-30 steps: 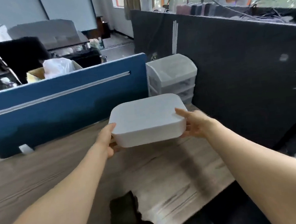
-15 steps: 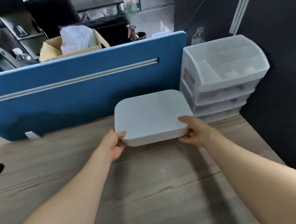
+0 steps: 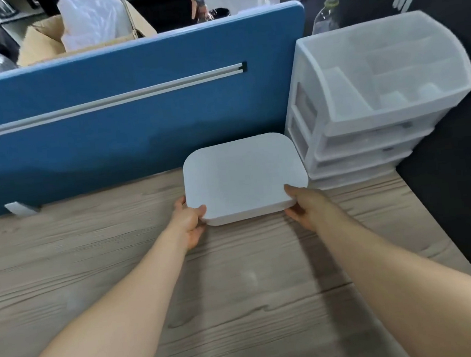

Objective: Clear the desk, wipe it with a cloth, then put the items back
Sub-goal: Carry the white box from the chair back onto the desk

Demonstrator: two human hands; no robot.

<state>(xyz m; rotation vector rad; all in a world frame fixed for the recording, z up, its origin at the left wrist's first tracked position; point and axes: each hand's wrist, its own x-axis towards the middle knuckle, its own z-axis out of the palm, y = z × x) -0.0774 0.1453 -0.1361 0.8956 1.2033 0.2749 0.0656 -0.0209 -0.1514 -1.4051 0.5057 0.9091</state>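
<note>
At the far right of the wooden desk (image 3: 123, 275), close to the blue partition (image 3: 124, 108), a flat white box (image 3: 243, 177) with rounded corners is held between two bare hands. The left hand (image 3: 188, 226) grasps the box's near left corner, thumb lying on the top face and the other fingers curled beneath the edge. The right hand (image 3: 307, 208) grasps the near right corner in the same way, thumb on top and fingers tucked under. Whether the underside of the box already touches the desk cannot be told from this view; its near edge sits very low over the wood. The box lies just beside a translucent white drawer organiser (image 3: 379, 101), which stands in the corner where the partition meets a dark wall panel (image 3: 459, 185). The organiser has an open tray with dividers on top and shallow drawers stacked below. Both forearms reach in from the bottom of the view across the wood grain. Beyond the partition stand a cardboard carton (image 3: 42, 38) holding a white plastic bag (image 3: 89, 19), a clear bottle (image 3: 325, 14) and a spray bottle (image 3: 199, 4).
</note>
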